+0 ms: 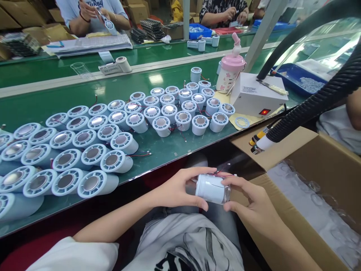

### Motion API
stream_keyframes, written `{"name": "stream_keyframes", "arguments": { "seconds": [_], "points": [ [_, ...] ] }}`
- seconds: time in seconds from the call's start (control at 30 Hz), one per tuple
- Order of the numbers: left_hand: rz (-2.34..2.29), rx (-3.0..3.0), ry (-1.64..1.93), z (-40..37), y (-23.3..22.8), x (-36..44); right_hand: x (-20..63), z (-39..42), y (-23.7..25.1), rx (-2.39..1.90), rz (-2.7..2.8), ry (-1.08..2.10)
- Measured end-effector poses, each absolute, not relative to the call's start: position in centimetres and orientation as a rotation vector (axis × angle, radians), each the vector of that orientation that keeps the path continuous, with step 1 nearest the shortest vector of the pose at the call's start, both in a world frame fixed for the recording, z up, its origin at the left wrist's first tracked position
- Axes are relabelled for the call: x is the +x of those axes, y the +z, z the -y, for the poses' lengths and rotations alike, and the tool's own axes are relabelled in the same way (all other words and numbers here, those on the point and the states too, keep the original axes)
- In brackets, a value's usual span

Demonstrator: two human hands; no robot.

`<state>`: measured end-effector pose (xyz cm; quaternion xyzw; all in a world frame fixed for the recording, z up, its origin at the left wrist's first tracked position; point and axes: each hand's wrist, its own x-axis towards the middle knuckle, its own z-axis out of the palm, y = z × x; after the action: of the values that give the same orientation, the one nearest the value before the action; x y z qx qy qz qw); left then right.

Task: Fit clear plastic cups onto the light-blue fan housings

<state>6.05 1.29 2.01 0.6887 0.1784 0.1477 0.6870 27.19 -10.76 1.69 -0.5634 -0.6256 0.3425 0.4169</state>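
Note:
Above my lap I hold a light blue cylindrical motor housing (210, 188) on its side, with a clear plastic sleeve around its right end. My left hand (180, 188) grips its left end, thumb below and fingers above. My right hand (251, 195) closes on the clear sleeve (227, 195) at the other end. Thin dark and red wires with a small white plug stick out along the top. On the green bench (158, 154) before me stand many similar blue housings (121, 141), silver discs facing up, some with wires trailing.
An open cardboard box (262, 210) with clear plastic sleeves lies at my right. A white box-shaped device (251, 94) with a lit red switch, a black corrugated hose (316, 103) and a pink-lidded cup (231, 71) stand nearby. Co-workers (94, 17) sit across the bench.

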Motion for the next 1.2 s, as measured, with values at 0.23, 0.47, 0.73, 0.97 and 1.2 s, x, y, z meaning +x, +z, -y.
{"name": "stream_keyframes", "arguments": {
  "seconds": [0.23, 0.47, 0.73, 0.97, 1.2],
  "points": [
    [-0.307, 1.791, 0.437, -1.3, 2.8, 5.6, 26.9, 10.8, 2.3, -1.351, 1.284, 1.181],
    [-0.289, 1.842, 0.441, -1.3, 2.9, 5.6, 26.7, 10.6, 2.4, -1.285, 1.075, 1.386],
    [-0.341, 1.777, 0.401, -1.2, 2.8, 5.5, 27.0, 10.3, 2.0, -1.306, 1.054, 1.452],
    [-0.429, 1.630, 0.351, -1.4, 2.5, 6.6, 26.6, 10.2, 0.6, -1.346, 0.882, 1.308],
    [-0.722, 1.482, 0.677, -2.9, 5.6, 0.3, 32.8, 12.4, -1.2, -1.535, 0.878, 1.090]
  ]
}}
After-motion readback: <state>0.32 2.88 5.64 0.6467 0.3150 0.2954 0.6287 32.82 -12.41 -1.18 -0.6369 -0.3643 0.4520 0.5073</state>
